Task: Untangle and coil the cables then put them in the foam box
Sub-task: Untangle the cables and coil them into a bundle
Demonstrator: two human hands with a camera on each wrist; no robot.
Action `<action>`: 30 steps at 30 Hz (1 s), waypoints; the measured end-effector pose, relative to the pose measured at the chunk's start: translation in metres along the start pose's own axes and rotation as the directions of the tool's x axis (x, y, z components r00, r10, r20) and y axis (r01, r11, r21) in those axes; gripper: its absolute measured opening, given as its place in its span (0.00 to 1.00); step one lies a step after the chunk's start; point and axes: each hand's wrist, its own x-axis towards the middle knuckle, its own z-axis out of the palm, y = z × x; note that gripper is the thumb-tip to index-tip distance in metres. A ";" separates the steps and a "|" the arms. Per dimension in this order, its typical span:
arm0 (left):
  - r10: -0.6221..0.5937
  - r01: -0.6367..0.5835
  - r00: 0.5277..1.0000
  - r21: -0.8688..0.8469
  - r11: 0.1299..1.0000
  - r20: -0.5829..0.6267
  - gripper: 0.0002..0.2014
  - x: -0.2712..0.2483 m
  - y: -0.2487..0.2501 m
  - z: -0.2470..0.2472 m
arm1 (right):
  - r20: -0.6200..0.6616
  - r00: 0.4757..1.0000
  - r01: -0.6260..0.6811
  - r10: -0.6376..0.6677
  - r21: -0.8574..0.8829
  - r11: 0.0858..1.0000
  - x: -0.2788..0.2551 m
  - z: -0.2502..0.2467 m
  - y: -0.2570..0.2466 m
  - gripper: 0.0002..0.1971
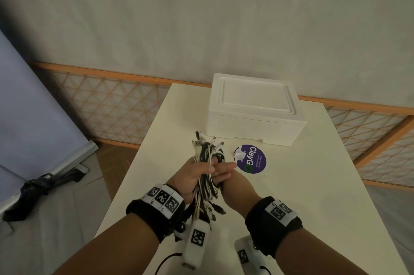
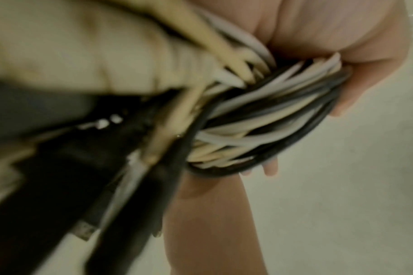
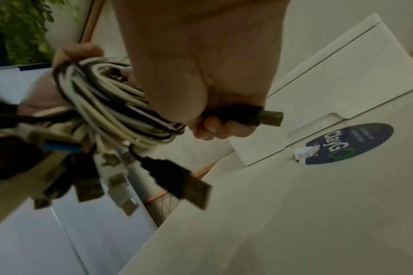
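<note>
A tangled bundle of white and black cables point(image 1: 207, 153) is held upright above the white table point(image 1: 302, 185), with plugs sticking out at top and bottom. My left hand point(image 1: 196, 174) grips the bundle's middle; in the left wrist view its fingers point(image 2: 342, 100) wrap round the bundle point(image 2: 259, 121). My right hand point(image 1: 224, 174) is against the bundle's right side. In the right wrist view its curled fingers point(image 3: 215, 128) pinch a black USB plug point(image 3: 248, 116) beside the bundle point(image 3: 111, 104). The white foam box point(image 1: 253, 109) stands behind on the table with its lid on.
A round purple sticker point(image 1: 251, 158) lies on the table between my hands and the box. The table's left edge point(image 1: 134, 162) drops to the floor. A lattice screen point(image 1: 107, 104) and a wall stand behind.
</note>
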 end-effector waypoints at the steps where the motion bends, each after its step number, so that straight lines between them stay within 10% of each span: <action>1: 0.013 -0.013 1.000 -0.012 1.000 -0.023 0.06 0.002 -0.001 0.001 | 0.028 0.999 -0.023 0.023 -0.014 1.000 0.003 0.002 0.000 0.18; 9: 0.083 -0.058 0.961 0.104 0.993 -0.263 0.16 0.012 0.002 0.002 | 0.136 0.984 0.150 -0.112 -0.314 0.937 0.000 0.014 -0.013 0.14; 30: 0.302 -0.256 0.878 0.169 0.952 -0.371 0.13 0.005 0.017 -0.006 | -0.045 0.973 0.218 -0.228 -0.161 0.963 -0.011 -0.013 -0.047 0.06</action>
